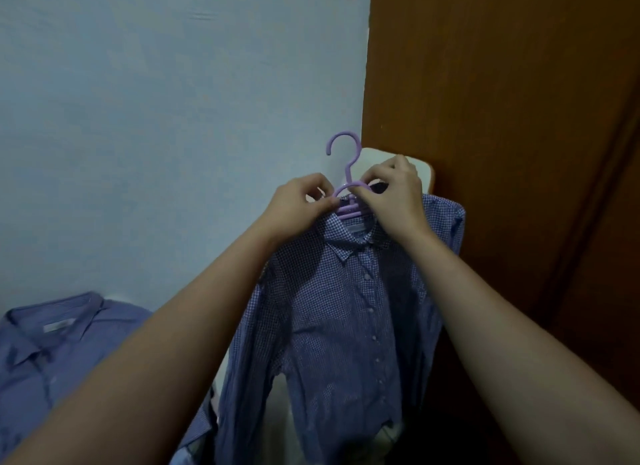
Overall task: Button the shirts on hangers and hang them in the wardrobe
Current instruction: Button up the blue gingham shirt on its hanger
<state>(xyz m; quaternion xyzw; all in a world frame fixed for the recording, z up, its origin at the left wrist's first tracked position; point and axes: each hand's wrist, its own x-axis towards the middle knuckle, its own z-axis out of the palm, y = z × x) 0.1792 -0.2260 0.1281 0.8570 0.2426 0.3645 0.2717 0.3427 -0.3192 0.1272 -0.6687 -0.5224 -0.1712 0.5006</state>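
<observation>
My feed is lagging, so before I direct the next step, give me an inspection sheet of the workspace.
surface: white rounded-top panel, mostly covered; kind unclear.
job's things: blue-checked fabric shirt on purple plastic hanger, placket looks buttoned; second blue collared shirt lying lower left.
clutter: nothing seen.
grippers: left hand and right hand both pinch the hanger by the collar.
cables: nothing seen.
surroundings: pale blue painted wall; brown wooden wardrobe door at right.
</observation>
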